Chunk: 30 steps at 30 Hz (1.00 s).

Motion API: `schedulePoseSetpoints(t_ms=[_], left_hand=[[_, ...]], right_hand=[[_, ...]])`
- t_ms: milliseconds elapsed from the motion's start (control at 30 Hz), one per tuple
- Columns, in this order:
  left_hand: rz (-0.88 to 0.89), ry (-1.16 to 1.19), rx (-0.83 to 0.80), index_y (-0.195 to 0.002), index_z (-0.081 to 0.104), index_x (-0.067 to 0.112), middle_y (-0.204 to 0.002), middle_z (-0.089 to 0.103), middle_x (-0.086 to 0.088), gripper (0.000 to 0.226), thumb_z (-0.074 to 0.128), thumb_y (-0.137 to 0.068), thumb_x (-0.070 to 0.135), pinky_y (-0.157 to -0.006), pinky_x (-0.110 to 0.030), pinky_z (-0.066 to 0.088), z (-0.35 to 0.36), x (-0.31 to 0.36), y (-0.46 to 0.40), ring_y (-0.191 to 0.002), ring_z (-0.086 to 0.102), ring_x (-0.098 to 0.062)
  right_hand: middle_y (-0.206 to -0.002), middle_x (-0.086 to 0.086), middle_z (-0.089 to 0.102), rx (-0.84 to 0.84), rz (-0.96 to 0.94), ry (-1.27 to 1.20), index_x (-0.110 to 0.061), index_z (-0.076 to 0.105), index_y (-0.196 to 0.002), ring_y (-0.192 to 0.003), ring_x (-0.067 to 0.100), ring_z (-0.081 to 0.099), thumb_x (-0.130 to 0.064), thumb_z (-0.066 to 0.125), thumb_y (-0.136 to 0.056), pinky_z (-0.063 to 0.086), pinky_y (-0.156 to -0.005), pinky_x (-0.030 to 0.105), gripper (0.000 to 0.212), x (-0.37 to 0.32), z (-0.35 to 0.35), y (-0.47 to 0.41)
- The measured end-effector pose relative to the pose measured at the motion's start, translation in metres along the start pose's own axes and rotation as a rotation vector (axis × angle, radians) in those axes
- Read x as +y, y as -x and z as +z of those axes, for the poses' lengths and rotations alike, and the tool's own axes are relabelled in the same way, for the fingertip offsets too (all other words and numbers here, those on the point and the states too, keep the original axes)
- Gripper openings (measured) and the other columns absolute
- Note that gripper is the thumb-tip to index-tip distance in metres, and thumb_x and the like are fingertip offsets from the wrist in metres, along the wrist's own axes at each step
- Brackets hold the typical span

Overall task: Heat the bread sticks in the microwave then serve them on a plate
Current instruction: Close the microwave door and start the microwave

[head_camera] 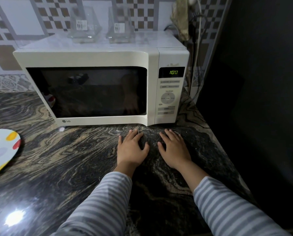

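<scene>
A white microwave (101, 58) stands on the dark marbled counter (65, 159) with its door closed; its display (173, 72) reads 1:00. The inside is dark and no bread sticks can be seen. A white plate with coloured dots (1, 150) lies at the left edge of the view, with nothing on its visible part. My left hand (131, 147) and my right hand (173, 147) rest flat on the counter just in front of the microwave, side by side, fingers straight and holding nothing.
Two clear glass containers (84, 26) (120, 24) stand on top of the microwave. Cables (196, 48) hang down the tiled wall to its right. A dark surface (261, 82) borders the counter on the right.
</scene>
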<state>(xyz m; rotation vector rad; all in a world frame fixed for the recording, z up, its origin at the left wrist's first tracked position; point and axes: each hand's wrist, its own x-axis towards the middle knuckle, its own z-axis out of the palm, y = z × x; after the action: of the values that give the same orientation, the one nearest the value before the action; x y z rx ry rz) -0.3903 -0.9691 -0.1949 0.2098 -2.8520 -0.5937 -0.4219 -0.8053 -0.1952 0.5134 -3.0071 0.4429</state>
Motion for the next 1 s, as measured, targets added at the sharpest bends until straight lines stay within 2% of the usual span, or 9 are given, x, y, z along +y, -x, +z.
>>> schedulePoseSetpoints(t_ms=[233, 467, 700, 1000], left_hand=[[0.02, -0.02, -0.016, -0.142, 0.042, 0.032, -0.156, 0.028, 0.008, 0.056, 0.046, -0.089, 0.05, -0.12, -0.042, 0.001, 0.001, -0.002, 0.0, -0.146, 0.014, -0.009], [0.028, -0.015, -0.018, -0.143, 0.04, 0.032, -0.156, 0.027, 0.007, 0.056, 0.046, -0.089, 0.049, -0.12, -0.042, 0.001, 0.0, -0.003, 0.001, -0.147, 0.014, -0.01], [0.03, -0.014, -0.019, -0.142, 0.041, 0.033, -0.156, 0.027, 0.009, 0.056, 0.046, -0.089, 0.049, -0.12, -0.041, 0.001, -0.001, -0.003, 0.0, -0.146, 0.014, -0.009], [0.024, -0.007, -0.008, -0.141, 0.043, 0.033, -0.155, 0.029, 0.009, 0.056, 0.047, -0.087, 0.049, -0.12, -0.042, 0.003, 0.001, -0.003, -0.003, -0.146, 0.016, -0.008]], right_hand=[[-0.16, 0.003, 0.013, -0.115, 0.01, -0.023, -0.019, 0.025, -0.151, -0.148, 0.018, 0.005, -0.042, 0.034, -0.1, 0.006, -0.12, 0.039, 0.056, 0.0, -0.011, -0.007], [-0.161, 0.005, -0.008, 0.184, 0.012, 0.121, -0.023, 0.011, -0.153, -0.147, 0.025, -0.006, -0.043, 0.036, -0.099, 0.006, -0.12, 0.046, 0.063, -0.004, -0.043, -0.011], [-0.16, 0.007, -0.01, 0.209, 0.009, 0.204, -0.02, 0.008, -0.153, -0.147, 0.025, -0.012, -0.042, 0.036, -0.099, -0.003, -0.118, 0.051, 0.065, -0.004, -0.051, -0.025], [-0.159, 0.014, -0.002, 0.263, 0.015, 0.246, -0.017, 0.02, -0.152, -0.147, 0.03, -0.004, -0.042, 0.04, -0.097, -0.001, -0.117, 0.052, 0.063, -0.007, -0.043, -0.031]])
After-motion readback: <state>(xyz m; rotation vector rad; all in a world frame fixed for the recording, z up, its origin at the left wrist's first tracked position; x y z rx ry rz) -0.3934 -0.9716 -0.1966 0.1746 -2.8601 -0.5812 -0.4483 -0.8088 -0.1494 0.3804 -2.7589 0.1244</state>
